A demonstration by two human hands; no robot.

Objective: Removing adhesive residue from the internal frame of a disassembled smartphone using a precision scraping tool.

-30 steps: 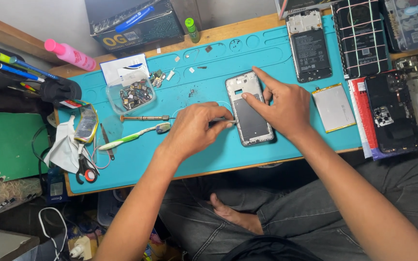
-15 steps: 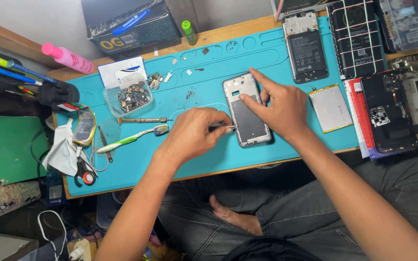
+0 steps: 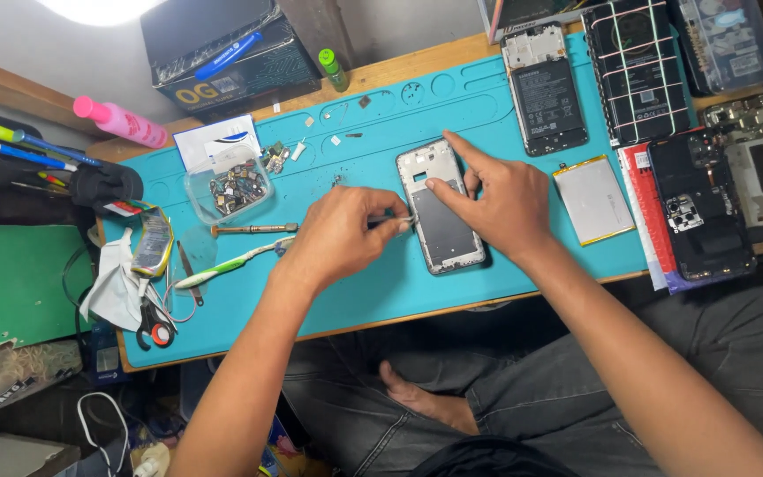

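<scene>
An opened phone frame lies face down on the teal work mat. My right hand rests on its right side, with the index finger stretched to the upper edge and the thumb pressing the dark middle. My left hand pinches a thin metal tool, probably tweezers, whose tip touches the frame's left edge.
A clear tub of small parts, a screwdriver, a toothbrush and scissors lie left. Another opened phone, a loose battery and phone boards lie right. A pink bottle and a black box stand behind.
Both hands keep their hold on the phone frame. My left hand's tool tip has shifted slightly along the frame's left edge; the view has tilted a little.
</scene>
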